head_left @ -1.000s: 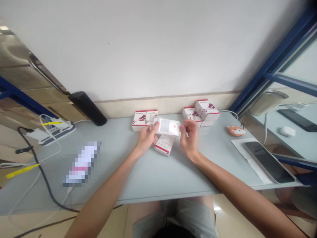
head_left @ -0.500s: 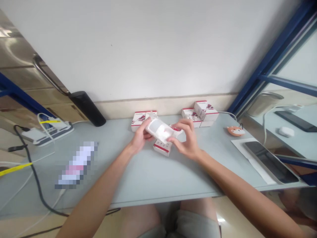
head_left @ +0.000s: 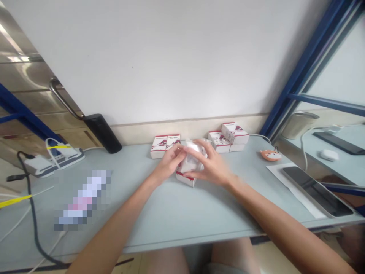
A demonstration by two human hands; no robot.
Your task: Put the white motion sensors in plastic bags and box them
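Both my hands meet over the middle of the grey table. My left hand and my right hand are closed together on a small white plastic device, which shows between the fingers and is partly blurred. Just beneath it a white and red box lies on the table, half covered by my hands. A pair of similar boxes sits behind my left hand, and a small pile of them stands at the back right by the wall.
A black cylinder leans at the back left beside a power strip with trailing cables. An orange animal-shaped charm, a dark tablet on white paper and a blue metal frame are on the right.
My hands have closed in around the white device and lowered it toward the box on the table. My right hand now covers most of it. The camera has tilted slightly.
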